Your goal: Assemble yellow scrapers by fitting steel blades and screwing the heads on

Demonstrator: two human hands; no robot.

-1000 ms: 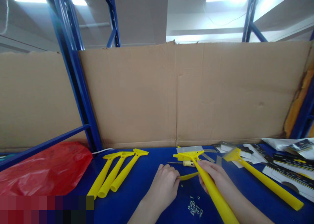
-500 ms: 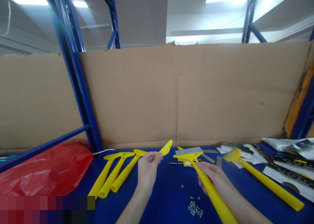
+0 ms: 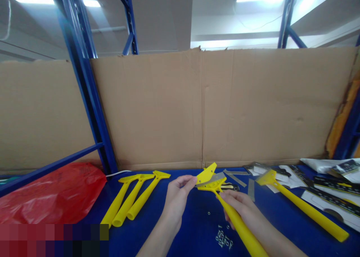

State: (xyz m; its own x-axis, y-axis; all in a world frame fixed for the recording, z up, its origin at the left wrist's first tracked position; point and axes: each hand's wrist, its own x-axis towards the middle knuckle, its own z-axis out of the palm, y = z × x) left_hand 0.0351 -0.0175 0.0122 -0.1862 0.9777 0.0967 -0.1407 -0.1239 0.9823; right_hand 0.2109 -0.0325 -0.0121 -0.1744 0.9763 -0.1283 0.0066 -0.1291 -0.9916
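Note:
My left hand (image 3: 180,195) pinches a flat yellow plastic cover plate (image 3: 207,173) with small holes in it. The plate is at the head of a yellow scraper (image 3: 234,214), whose handle my right hand (image 3: 243,208) grips near the neck. A grey metal blade (image 3: 216,177) lies across that scraper's head, partly behind the plate. Whether plate and blade touch I cannot tell. Below the hands, a small pile of screws and nuts (image 3: 224,239) rests on the blue tabletop (image 3: 194,227).
Several yellow scraper handles (image 3: 144,197) lie at the left, beside a red plastic bag (image 3: 56,193). Another yellow scraper handle (image 3: 309,208) is on the right, near packaged items (image 3: 334,200). Loose blades (image 3: 251,189) and a screwdriver (image 3: 232,187) sit behind my right hand. Cardboard (image 3: 157,110) stands at the back.
My left hand has moved right, bringing the yellow cover plate to the scraper's head. My right hand has shifted slightly left and down with the scraper, and the blade on it has tilted.

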